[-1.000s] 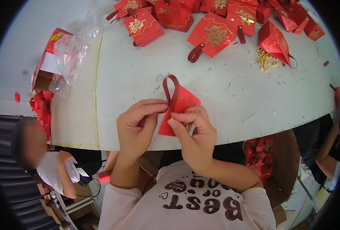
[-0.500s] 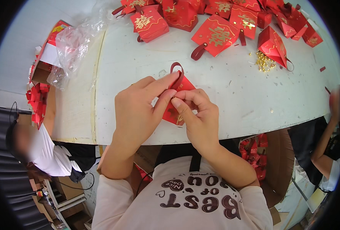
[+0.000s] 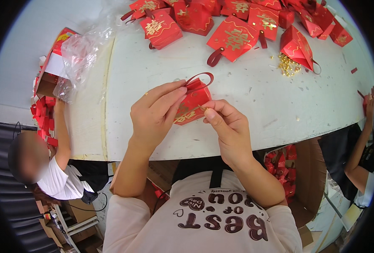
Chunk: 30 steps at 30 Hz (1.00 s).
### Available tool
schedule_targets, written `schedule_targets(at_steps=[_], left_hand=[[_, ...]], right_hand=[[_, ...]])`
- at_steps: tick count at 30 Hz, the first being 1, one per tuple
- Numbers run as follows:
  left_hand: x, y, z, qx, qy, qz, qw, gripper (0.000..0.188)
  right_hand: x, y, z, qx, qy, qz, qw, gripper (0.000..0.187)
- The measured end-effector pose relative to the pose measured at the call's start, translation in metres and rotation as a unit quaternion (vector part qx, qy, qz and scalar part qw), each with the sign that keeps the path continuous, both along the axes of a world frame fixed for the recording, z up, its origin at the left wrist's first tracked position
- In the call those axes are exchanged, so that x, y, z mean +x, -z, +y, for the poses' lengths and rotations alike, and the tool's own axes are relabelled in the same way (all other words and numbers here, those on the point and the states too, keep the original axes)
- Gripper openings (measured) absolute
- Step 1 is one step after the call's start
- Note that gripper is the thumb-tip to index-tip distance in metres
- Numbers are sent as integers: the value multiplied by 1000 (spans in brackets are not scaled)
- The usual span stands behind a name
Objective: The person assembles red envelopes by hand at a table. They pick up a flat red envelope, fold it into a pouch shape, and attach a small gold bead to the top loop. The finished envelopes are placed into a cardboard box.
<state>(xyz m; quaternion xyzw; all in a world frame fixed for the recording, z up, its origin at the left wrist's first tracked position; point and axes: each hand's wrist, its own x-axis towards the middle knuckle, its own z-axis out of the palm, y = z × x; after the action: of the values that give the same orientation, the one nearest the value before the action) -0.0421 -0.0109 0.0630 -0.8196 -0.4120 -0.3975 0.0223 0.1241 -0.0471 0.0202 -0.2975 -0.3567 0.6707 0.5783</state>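
Both hands meet over the near half of the white worktop [image 3: 254,109], clamped on one small red gift box [image 3: 192,105] with gold print and a dark red ribbon loop at its top. The left hand [image 3: 155,116] wraps the box from the left, its fingers laid over the top by the loop; the right hand [image 3: 229,126] pinches the box's right edge between thumb and forefinger. The box is lifted off the surface, not far in from the worktop's near edge, which curves just below the wrists.

Around the hands the worktop is bare. The far edge is crowded: a row of finished red boxes [image 3: 233,38] lies there, with a small heap of gold bits [image 3: 287,65] beside them. At the left edge a crumpled clear plastic bag [image 3: 79,55] hangs over an open carton [image 3: 49,76]. A second person's hand [image 3: 59,105] reaches up at that left edge, and another person's hand [image 3: 370,105] shows at the right edge
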Motion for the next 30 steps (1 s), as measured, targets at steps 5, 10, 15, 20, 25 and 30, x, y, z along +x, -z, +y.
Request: schedule_targets(at_steps=[5,10,15,20,25,30], left_hand=[[5,11,6,29,-3,-32,999,18],[8,7,0,65,-14,8,998,23],[3,14,-1,116,-48,58,990,24],[4,18,-4,29,-55,-44,997,18],[13,0,-23,-70,-61,-156,983,9],[21,-10,-46,-173,-73,-307,933,11]], right_hand=[[-6,-1,1,13,-6,7,1000,19],[-6,-3,-1,16,-10,10,1000,18],[-5,-1,-4,21,-4,-16,1000,16],[-1,4,-5,18,3,-24,1000,14],[-6,1,-3,90,60,-78,991,11],[-16,-15,-1,168,78,-97,978,12]])
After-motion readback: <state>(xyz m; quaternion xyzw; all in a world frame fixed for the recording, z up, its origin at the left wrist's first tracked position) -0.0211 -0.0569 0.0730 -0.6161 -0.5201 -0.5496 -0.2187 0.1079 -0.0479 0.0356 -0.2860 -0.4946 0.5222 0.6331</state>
